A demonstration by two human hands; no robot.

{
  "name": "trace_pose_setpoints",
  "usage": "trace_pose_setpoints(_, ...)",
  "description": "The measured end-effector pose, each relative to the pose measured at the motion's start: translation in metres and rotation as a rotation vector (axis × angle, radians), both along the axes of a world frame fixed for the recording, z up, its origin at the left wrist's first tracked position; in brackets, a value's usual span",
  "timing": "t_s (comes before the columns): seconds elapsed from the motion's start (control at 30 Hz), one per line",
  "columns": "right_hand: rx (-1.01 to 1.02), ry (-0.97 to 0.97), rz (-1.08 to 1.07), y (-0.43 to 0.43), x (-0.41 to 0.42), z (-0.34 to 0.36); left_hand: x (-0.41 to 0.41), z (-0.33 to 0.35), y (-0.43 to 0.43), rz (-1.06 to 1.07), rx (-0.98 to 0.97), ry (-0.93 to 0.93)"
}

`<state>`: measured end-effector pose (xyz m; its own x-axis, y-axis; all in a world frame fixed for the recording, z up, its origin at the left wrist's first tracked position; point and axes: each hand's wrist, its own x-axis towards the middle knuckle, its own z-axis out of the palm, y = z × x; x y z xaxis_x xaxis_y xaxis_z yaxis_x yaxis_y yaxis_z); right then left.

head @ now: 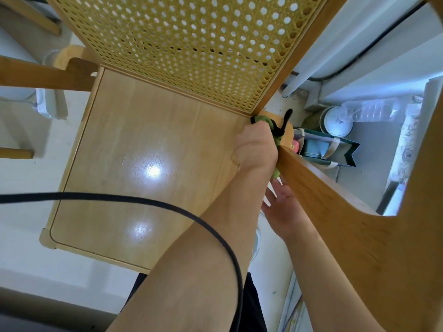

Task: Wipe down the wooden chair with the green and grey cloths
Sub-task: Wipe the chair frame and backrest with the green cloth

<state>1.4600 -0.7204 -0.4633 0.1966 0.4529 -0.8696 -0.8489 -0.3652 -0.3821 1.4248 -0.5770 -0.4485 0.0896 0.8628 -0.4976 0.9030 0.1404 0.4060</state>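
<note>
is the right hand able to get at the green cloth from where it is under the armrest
Probably yes. The right hand sits open just below the wooden armrest, and the crumpled green cloth hangs down beside it from the left hand, with nothing visible between them.

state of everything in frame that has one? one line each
left hand: shut on green cloth, at the rear corner of the seat
green cloth: bunched, pressed at the armrest joint
right hand: open, under the armrest
armrest: bare wood, not gripped
seat: bare, glossy
paper bag: open, on the floor
</note>
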Motion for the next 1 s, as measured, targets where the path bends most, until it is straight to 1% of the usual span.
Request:
trace_pose_setpoints(0.07, -0.021, -0.014, 0.080, 0.014, -0.009, -0.003, -0.002, 0.005, -0.004, -0.052, -0.034, -0.004)
trace_pose_setpoints(0.1, -0.041, 0.006, 0.085, 0.021, -0.013, -0.003, -0.004, 0.007, -0.009, -0.072, -0.052, -0.016)
trace_pose_setpoints(0.17, -0.037, 0.079, -0.029, 0.030, -0.020, -0.007, -0.012, 0.010, -0.013, -0.060, -0.078, -0.067)
trace_pose_setpoints(0.23, -0.017, 0.092, -0.077, 0.030, -0.022, -0.010, -0.019, 0.018, -0.010, 0.011, -0.091, -0.162)
trace_pose_setpoints(0.3, 0.051, 0.064, -0.042, 0.026, -0.025, -0.004, -0.024, 0.029, -0.011, -0.013, -0.016, -0.278)
trace_pose_setpoints(0.37, 0.110, 0.078, -0.008, 0.024, -0.027, 0.006, -0.027, 0.040, -0.015, -0.072, 0.083, -0.344)
trace_pose_setpoints(0.4, 0.126, 0.079, -0.014, 0.023, -0.027, 0.008, -0.027, 0.041, -0.014, -0.085, 0.103, -0.341)
trace_pose_setpoints(0.47, 0.106, 0.080, -0.027, 0.024, -0.028, 0.006, -0.024, 0.035, -0.007, -0.111, 0.091, -0.277)
trace_pose_setpoints(0.53, 0.039, 0.042, -0.015, 0.029, -0.028, 0.007, -0.015, 0.034, -0.002, -0.161, 0.114, -0.181)
trace_pose_setpoints(0.6, -0.042, -0.044, 0.053, 0.037, -0.024, 0.005, -0.005, 0.042, -0.003, -0.252, 0.161, -0.095)
trace_pose_setpoints(0.67, -0.084, -0.021, 0.053, 0.045, -0.022, 0.007, -0.002, 0.040, -0.009, -0.316, 0.159, -0.057)
trace_pose_setpoints(0.77, -0.101, -0.006, 0.046, 0.053, -0.028, 0.007, -0.016, 0.029, -0.008, -0.261, 0.075, -0.043)
trace_pose_setpoints(0.8, -0.112, -0.047, 0.053, 0.053, -0.029, 0.006, -0.022, 0.028, -0.007, -0.233, 0.057, -0.063)
trace_pose_setpoints(0.83, -0.123, -0.061, 0.044, 0.051, -0.031, 0.008, -0.029, 0.030, -0.005, -0.227, 0.069, -0.075)
trace_pose_setpoints(0.93, -0.054, -0.085, 0.004, 0.036, -0.039, 0.015, -0.057, 0.041, -0.003, -0.176, 0.171, -0.091)
trace_pose_setpoints(0.97, -0.050, -0.126, 0.027, 0.036, -0.043, 0.020, -0.065, 0.041, -0.003, -0.146, 0.182, -0.088)
trace_pose_setpoints(1.0, -0.055, -0.218, 0.094, 0.037, -0.047, 0.020, -0.071, 0.041, -0.004, -0.121, 0.173, -0.086)
